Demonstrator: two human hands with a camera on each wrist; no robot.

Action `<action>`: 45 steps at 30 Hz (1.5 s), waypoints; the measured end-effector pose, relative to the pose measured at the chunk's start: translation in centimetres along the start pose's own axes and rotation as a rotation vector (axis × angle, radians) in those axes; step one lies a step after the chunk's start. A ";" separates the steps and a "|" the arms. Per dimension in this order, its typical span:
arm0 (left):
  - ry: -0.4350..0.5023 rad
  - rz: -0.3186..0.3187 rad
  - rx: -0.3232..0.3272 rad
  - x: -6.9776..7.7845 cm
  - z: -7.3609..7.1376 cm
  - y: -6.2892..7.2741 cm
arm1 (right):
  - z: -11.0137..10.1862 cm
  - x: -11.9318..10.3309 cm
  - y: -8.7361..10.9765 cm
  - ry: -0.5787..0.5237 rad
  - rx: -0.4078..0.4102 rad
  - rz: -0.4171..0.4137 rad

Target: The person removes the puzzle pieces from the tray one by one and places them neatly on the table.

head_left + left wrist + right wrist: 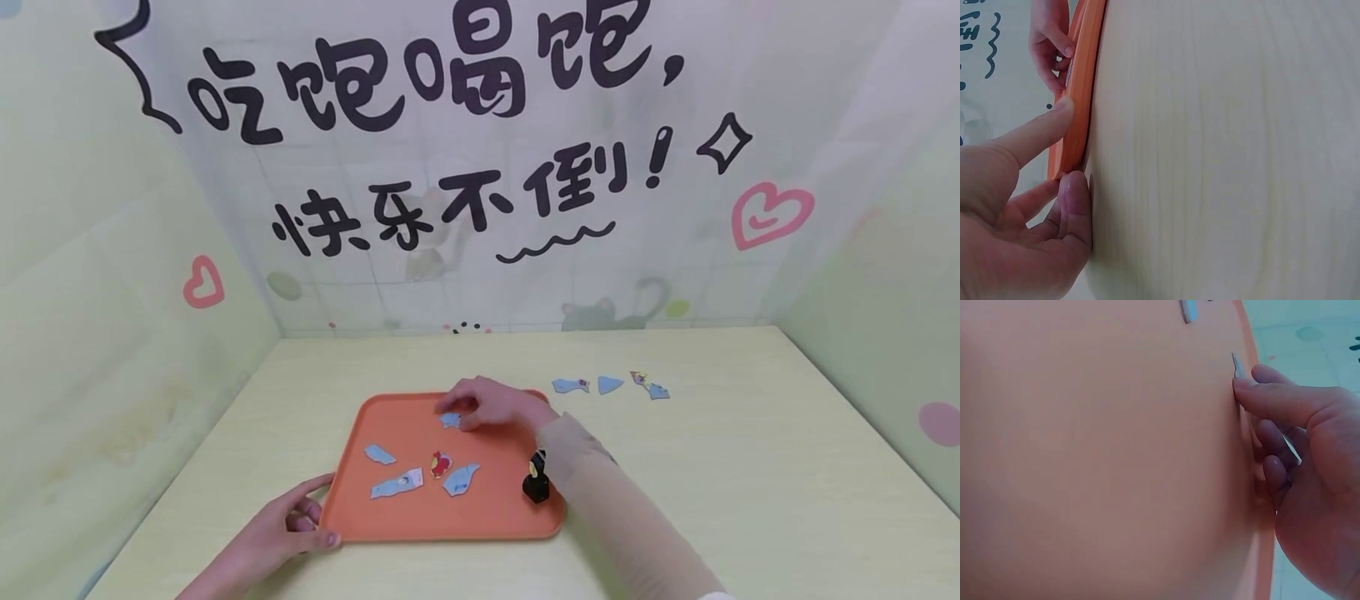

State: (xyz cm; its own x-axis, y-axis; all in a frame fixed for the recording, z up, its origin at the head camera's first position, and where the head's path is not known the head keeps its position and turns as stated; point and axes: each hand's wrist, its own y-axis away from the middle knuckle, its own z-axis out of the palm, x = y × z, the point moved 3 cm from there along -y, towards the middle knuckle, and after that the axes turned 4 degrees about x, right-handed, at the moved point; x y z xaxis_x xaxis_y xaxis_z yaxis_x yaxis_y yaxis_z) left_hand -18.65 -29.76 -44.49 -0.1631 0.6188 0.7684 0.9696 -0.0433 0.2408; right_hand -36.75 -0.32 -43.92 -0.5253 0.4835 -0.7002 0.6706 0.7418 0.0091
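Observation:
An orange tray [495, 517] lies on the table with several light-blue, irregular flat pieces on it, like torn picture pieces. My left hand [288, 527] grips its near left corner, thumb on the rim and fingers at the outer side. Near the tray's far edge, my right hand [487, 404] pinches a small blue piece [450, 420] with thumb and fingers. In the right wrist view, another thin pale piece [1292, 451] shows between the curled fingers and palm. A red-and-yellow piece [440, 464], a long blue piece [397, 483] and a wider blue piece [461, 479] lie mid-tray.
Beyond the tray, to the right, a row of pieces lies on the pale wooden table [735, 467], among them a triangular blue one [609, 384]. A black object [536, 479] shows beside the right sleeve [622, 508]. A printed backdrop [420, 300] borders the table's far side.

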 end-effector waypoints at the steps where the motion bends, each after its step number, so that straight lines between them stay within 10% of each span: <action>1: 0.004 0.007 -0.006 0.0 0.0 0.0 | 0.0 -0.1 0.0 0.019 -0.005 -0.008; 25: -0.047 0.015 -0.020 -0.2 -0.1 -0.1 | -0.1 -0.6 0.4 0.051 0.025 0.010; 45: -0.028 0.043 -0.034 -0.3 -0.1 0.0 | -6.6 0.0 4.3 0.031 0.268 0.014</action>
State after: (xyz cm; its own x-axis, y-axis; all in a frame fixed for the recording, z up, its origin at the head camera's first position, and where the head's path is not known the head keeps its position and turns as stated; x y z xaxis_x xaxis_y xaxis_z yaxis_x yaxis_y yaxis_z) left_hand -18.65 -29.99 -44.66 -0.1160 0.6377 0.7615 0.9687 -0.0968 0.2287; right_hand -37.31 5.92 -39.13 -0.5279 0.5104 -0.6788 0.7906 0.5874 -0.1732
